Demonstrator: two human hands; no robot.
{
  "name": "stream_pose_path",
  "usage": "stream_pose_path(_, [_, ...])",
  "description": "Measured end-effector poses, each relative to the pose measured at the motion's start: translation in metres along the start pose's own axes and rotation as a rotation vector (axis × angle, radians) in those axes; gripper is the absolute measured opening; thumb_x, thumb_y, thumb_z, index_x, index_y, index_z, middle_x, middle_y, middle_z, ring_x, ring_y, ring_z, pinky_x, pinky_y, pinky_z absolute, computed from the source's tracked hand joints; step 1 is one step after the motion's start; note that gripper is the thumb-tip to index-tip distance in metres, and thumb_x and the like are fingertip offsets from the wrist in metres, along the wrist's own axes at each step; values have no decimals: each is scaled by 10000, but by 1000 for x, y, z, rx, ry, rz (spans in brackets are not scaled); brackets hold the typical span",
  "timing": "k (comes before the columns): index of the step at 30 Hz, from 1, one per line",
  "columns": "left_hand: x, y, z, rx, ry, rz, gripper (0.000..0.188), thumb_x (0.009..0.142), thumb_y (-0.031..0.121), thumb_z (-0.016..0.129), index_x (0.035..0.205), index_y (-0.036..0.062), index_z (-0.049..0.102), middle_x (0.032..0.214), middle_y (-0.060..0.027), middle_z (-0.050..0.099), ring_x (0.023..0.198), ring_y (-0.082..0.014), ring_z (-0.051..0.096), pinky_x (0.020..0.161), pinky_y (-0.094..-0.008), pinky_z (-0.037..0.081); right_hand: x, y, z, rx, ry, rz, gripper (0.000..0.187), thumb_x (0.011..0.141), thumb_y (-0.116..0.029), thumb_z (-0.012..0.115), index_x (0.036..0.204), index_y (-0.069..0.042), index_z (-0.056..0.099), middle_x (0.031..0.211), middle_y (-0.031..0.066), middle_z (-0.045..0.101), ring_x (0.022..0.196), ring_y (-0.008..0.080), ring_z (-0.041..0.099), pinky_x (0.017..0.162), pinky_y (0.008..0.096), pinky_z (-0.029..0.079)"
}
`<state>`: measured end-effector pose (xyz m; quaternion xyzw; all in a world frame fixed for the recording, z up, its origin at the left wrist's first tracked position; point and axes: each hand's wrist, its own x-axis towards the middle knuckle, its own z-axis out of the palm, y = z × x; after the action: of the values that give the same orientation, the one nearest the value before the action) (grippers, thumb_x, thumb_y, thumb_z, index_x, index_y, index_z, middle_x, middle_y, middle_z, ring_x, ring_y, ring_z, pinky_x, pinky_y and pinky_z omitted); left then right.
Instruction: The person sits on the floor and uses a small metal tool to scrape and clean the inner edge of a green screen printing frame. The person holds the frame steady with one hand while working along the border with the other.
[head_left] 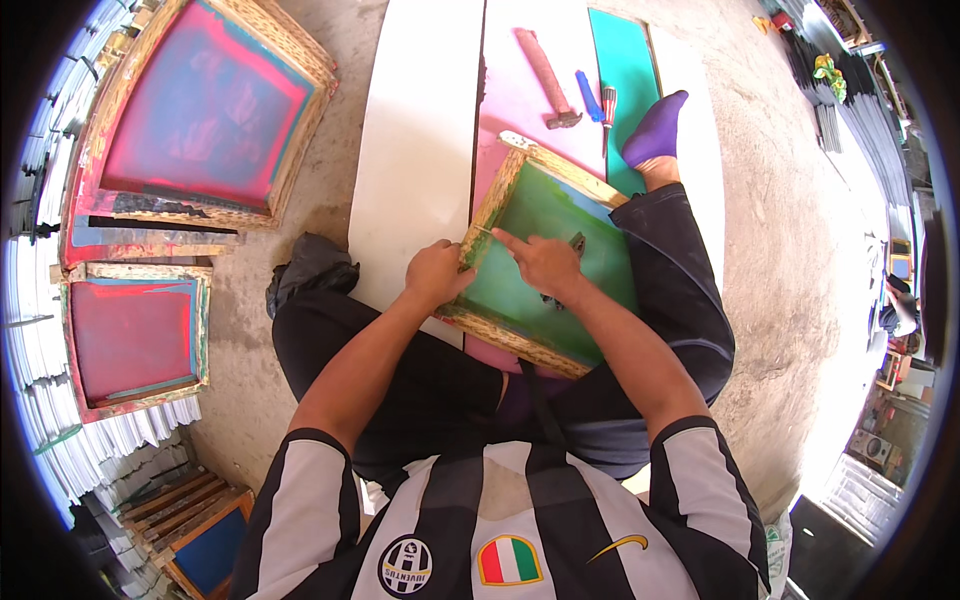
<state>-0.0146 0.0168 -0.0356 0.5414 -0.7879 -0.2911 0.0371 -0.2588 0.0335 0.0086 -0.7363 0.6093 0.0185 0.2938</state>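
A wooden screen-printing frame (486, 206) with green mesh (565, 215) lies tilted across my lap and the boards. My left hand (437, 273) is closed on its left bar, thumb toward the mesh. Over the mesh, my right hand (545, 263) stretches its index finger to the same bar, at a small yellowish spot. Its other fingers curl under, hiding whatever they may hold. A dark tool, seemingly pliers (577, 243), shows on both sides of my right wrist and appears to lie on the mesh beneath it.
Beyond the frame lie a hammer (546, 80), a blue-handled tool (588, 95) and a screwdriver (609, 108). My purple-socked foot (655, 131) rests on the boards to their right. More screen frames (205, 110) stand at left, near a black bag (312, 270).
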Motion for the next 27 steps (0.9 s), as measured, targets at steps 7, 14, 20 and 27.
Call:
stream_pose_path(7, [3, 3, -2, 22, -4, 45, 394, 848, 365, 789, 987, -1, 742, 968, -191, 716, 879, -413, 739, 799, -520, 604, 10, 26, 12, 82, 56, -113, 444, 1085, -307, 587, 1525, -372, 595, 895, 160, 736, 798, 375, 725, 747, 489, 579])
stream_pose_path(14, [3, 1, 5, -12, 51, 66, 426, 833, 394, 792, 1003, 5, 751, 911, -182, 696, 860, -408, 717, 786, -517, 575, 13, 33, 15, 358, 26, -84, 393, 1083, -242, 617, 1473, -233, 662, 1117, 126, 789, 901, 371, 742, 834, 439, 580])
stream_pose_path(20, [3, -2, 3, -3, 26, 59, 442, 834, 411, 800, 1007, 7, 753, 932, -182, 704, 868, -406, 718, 795, -519, 575, 27, 44, 17, 555, -37, -179, 394, 1089, -226, 601, 1477, -182, 657, 1153, 183, 777, 987, 367, 745, 942, 420, 558])
stream_pose_path(27, [3, -2, 3, 0, 12, 36, 440, 825, 408, 811, 1002, 9, 756, 944, -189, 706, 881, -415, 722, 800, -523, 576, 24, 41, 15, 476, -36, -175, 397, 1105, -234, 584, 1493, -174, 644, 1204, 164, 780, 1043, 287, 748, 954, 394, 551])
